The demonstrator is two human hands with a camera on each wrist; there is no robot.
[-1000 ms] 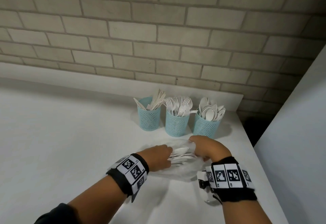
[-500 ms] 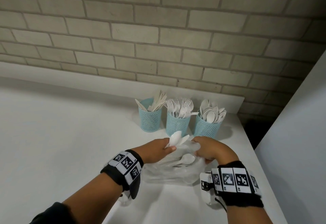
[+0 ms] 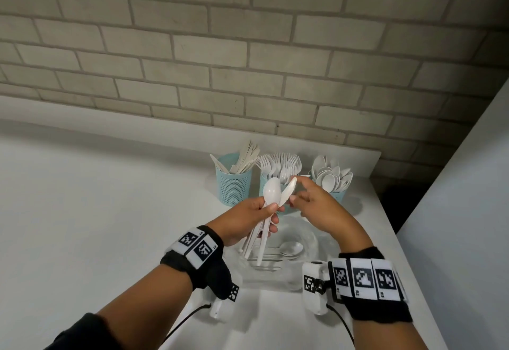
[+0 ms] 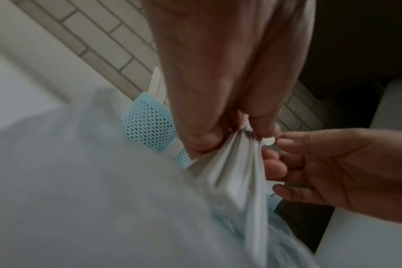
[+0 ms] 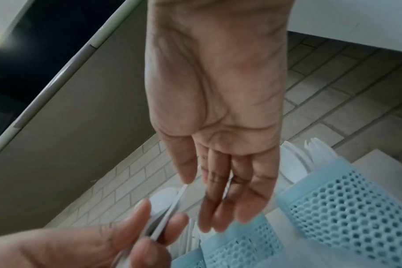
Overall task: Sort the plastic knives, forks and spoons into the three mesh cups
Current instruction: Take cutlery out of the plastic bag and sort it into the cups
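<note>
Spoons lifted in the left hand, right hand reaching in beside them

Left hand (image 3: 249, 218) grips a bundle of white plastic spoons (image 3: 271, 194) by the handles, bowls up, above a clear plastic bag (image 3: 300, 261) on the white counter (image 3: 96, 225). Right hand (image 3: 316, 206) is loosely spread, fingers straight, its fingertips at the tip of one spoon. Behind stand three blue mesh cups: knife cup (image 3: 234, 184), fork cup (image 3: 264, 183), spoon cup (image 3: 340, 196).
</note>
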